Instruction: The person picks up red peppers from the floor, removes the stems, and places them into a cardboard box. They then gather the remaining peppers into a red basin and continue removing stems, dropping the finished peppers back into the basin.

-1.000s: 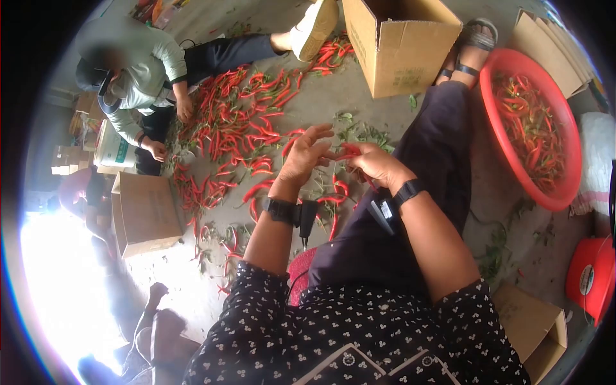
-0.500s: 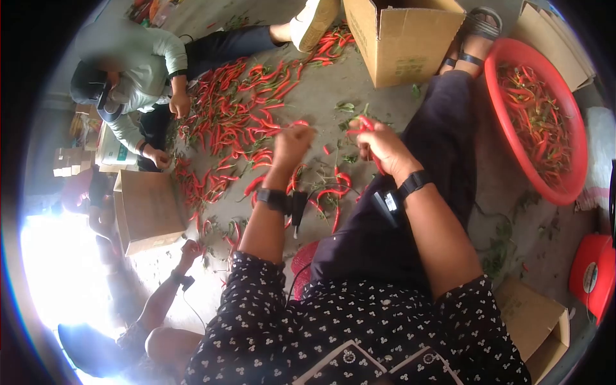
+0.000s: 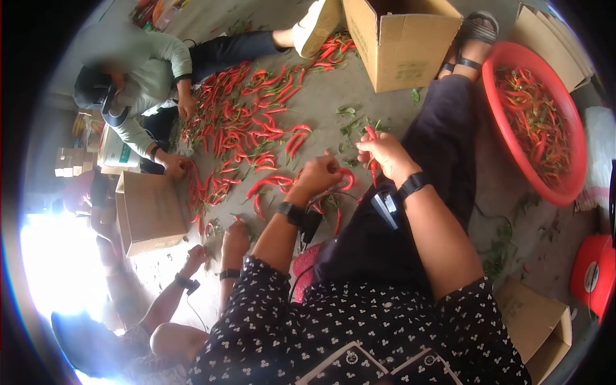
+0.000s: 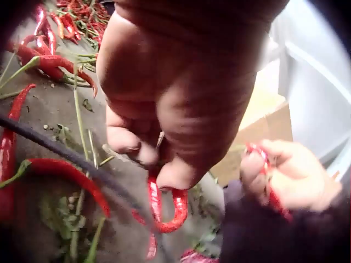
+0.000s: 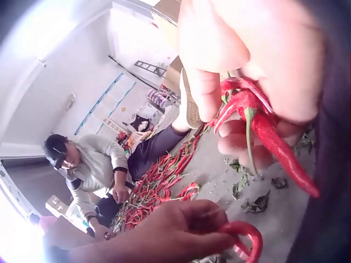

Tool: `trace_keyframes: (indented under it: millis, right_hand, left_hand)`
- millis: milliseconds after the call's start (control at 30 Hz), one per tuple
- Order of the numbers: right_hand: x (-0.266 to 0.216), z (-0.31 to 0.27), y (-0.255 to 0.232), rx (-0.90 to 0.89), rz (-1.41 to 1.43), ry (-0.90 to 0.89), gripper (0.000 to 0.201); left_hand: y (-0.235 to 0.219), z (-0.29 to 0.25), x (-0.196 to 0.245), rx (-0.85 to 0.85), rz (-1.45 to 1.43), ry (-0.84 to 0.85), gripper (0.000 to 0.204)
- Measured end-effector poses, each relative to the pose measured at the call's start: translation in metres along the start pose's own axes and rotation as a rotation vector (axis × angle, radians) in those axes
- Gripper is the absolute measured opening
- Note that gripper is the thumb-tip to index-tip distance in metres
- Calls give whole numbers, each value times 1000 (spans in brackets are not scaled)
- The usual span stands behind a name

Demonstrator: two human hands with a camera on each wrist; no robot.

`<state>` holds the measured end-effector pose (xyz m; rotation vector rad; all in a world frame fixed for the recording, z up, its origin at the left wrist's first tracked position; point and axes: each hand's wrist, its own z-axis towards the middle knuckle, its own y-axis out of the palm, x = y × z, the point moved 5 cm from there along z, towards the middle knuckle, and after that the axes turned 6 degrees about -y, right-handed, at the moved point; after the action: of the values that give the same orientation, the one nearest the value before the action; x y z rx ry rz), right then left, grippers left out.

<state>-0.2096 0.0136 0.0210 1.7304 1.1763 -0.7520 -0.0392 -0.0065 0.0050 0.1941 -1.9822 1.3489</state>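
Note:
My left hand (image 3: 316,178) is low over the floor and pinches a curved red chili pepper (image 4: 180,211) between thumb and fingers, beside other loose chilies. To its right, my right hand (image 3: 390,156) is raised near my leg and grips several red chilies (image 5: 274,142), their tips poking out past the palm. One of those has a green stem (image 5: 250,137). Between and beyond the hands, a broad spread of red chilies (image 3: 224,115) with green stems lies on the floor.
A cardboard box (image 3: 410,54) stands ahead, another (image 3: 151,215) at left. A red basin (image 3: 491,96) of chilies sits right of my leg. One person (image 3: 154,58) sits across the pile; another person's hand (image 3: 235,237) reaches in at lower left. Leaves (image 3: 350,128) litter the floor.
My left hand went from outstretched near my right hand to curled, then down and right to a curved chili. My right hand keeps its chilies. A neighbour's hand has come in at lower left.

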Motion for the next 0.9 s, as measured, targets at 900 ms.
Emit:
trace_keyframes:
  millis: [900]
  right_hand:
    - [-22, -2, -17, 378, 236, -170, 16]
  left_hand:
    - [-16, 86, 51, 221, 50, -26, 28]
